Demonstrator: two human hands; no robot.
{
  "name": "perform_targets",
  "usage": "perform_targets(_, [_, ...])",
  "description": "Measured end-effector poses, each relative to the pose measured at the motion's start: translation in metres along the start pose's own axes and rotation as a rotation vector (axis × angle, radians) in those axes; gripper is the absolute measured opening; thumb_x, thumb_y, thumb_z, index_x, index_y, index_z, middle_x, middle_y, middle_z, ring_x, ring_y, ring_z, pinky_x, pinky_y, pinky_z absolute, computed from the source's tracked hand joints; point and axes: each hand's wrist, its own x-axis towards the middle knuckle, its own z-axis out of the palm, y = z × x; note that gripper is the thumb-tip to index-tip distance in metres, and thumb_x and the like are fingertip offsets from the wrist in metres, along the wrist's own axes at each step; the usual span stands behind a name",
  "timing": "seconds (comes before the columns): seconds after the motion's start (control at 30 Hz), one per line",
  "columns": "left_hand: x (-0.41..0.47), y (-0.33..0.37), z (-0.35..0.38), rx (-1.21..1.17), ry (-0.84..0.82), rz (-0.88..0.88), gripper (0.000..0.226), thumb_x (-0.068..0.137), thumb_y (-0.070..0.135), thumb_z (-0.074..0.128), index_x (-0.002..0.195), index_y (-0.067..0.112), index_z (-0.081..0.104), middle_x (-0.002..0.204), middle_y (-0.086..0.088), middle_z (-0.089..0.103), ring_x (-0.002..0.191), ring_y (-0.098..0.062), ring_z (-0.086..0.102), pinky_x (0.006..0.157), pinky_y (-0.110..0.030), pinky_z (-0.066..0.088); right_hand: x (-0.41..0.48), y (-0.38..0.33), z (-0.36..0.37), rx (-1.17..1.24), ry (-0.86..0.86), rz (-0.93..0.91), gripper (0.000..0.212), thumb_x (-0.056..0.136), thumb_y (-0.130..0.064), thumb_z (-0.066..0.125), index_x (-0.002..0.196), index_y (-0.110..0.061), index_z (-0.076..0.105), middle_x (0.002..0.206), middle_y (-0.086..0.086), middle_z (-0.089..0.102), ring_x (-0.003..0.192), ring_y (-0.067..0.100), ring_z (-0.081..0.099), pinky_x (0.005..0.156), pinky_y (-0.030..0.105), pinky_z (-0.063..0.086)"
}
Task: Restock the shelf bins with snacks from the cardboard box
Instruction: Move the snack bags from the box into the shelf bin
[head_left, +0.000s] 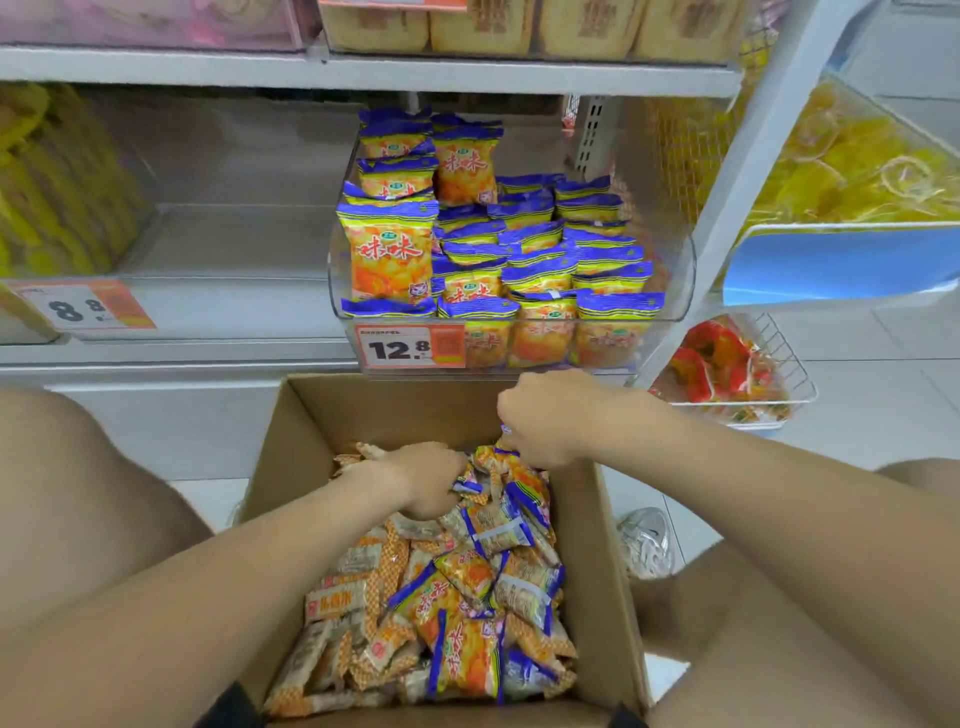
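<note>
2 hands are down in the cardboard box (311, 467), which sits on the floor between the person's knees, right under the clear shelf bin (670, 291), likely so each lift from box to bin is short. The left hand (423, 480) is pushed palm-down into the loose snack packets (467, 597), its fingers buried among them, so I cannot tell whether its grip is spread or closed around anything. The right hand (545, 418) is raised a little above the pile at the far end of the box, its grip curled shut on what looks like the blue edge of 1 packet, though most of that packet is hidden. The packets are small pillow bags, orange and yellow with blue crimped ends, lying jumbled at all angles, some face down showing pale backs. Matching bags already stand in rows in the bin, stacked higher on its left side, above a price tag (410, 347) reading 12.8. Room remains in the bin, so restocking seems partway done.
</note>
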Motion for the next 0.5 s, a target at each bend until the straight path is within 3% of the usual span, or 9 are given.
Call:
perform_targets(0.07, [0.023, 0.005, 0.010, -0.049, 0.121, 0.048, 0.053, 0.102, 0.025, 0.057, 0.151, 0.010, 0.040, 0.140, -0.015, 0.048, 0.127, -0.036, 0.056, 0.100, -0.045, 0.050, 0.004, 0.010, 0.002, -0.014, -0.072, 0.039, 0.004, 0.100, -0.015, 0.054, 0.099, -0.013, 0.051, 0.090, 0.006, 0.044, 0.074, 0.028, 0.057, 0.059, 0.035, 0.047])
perform_targets(0.1, [0.033, 0.009, 0.012, -0.067, 0.180, 0.080, 0.057, 0.102, 0.022, 0.056, 0.153, 0.010, 0.036, 0.145, -0.014, 0.044, 0.130, -0.037, 0.054, 0.101, -0.047, 0.049, 0.006, 0.016, 0.004, -0.011, -0.107, 0.055, 0.006, 0.099, -0.014, 0.054, 0.106, -0.013, 0.054, 0.090, 0.007, 0.043, 0.077, 0.030, 0.058, 0.061, 0.035, 0.046])
perform_targets(0.2, [0.057, 0.024, 0.004, -0.057, 0.283, 0.166, 0.065, 0.103, 0.016, 0.054, 0.160, 0.015, 0.024, 0.158, -0.010, 0.033, 0.135, -0.037, 0.048, 0.102, -0.051, 0.046, 0.008, 0.029, 0.014, 0.003, -0.200, 0.064, 0.007, 0.096, -0.011, 0.055, 0.100, -0.015, 0.052, 0.086, 0.009, 0.044, 0.076, 0.029, 0.056, 0.063, 0.035, 0.047])
perform_targets(0.27, [0.071, 0.030, -0.005, -0.069, 0.292, 0.170, 0.068, 0.103, 0.011, 0.055, 0.162, 0.016, 0.022, 0.155, -0.011, 0.038, 0.135, -0.037, 0.047, 0.102, -0.050, 0.045, 0.010, 0.036, 0.024, 0.030, -0.174, 0.079, 0.002, 0.096, -0.014, 0.054, 0.097, -0.013, 0.054, 0.089, 0.011, 0.055, 0.080, 0.031, 0.061, 0.064, 0.036, 0.050])
perform_targets(0.37, [0.091, 0.034, -0.007, -0.182, 0.285, 0.146, 0.056, 0.101, 0.014, 0.061, 0.152, 0.010, 0.039, 0.141, -0.017, 0.049, 0.131, -0.038, 0.052, 0.103, -0.047, 0.046, 0.010, 0.046, 0.037, 0.099, -0.133, 0.119, 0.018, 0.097, -0.019, 0.052, 0.108, -0.011, 0.064, 0.099, 0.012, 0.061, 0.086, 0.033, 0.064, 0.070, 0.038, 0.055])
perform_targets(0.5, [0.103, 0.034, 0.008, -0.231, 0.284, 0.092, 0.029, 0.097, 0.030, 0.074, 0.114, 0.011, 0.063, 0.127, -0.015, 0.050, 0.114, -0.036, 0.059, 0.099, -0.040, 0.048, 0.006, 0.054, 0.051, 0.142, -0.111, 0.128, 0.021, 0.098, -0.023, 0.051, 0.113, -0.015, 0.062, 0.107, 0.010, 0.056, 0.099, 0.036, 0.063, 0.079, 0.041, 0.056])
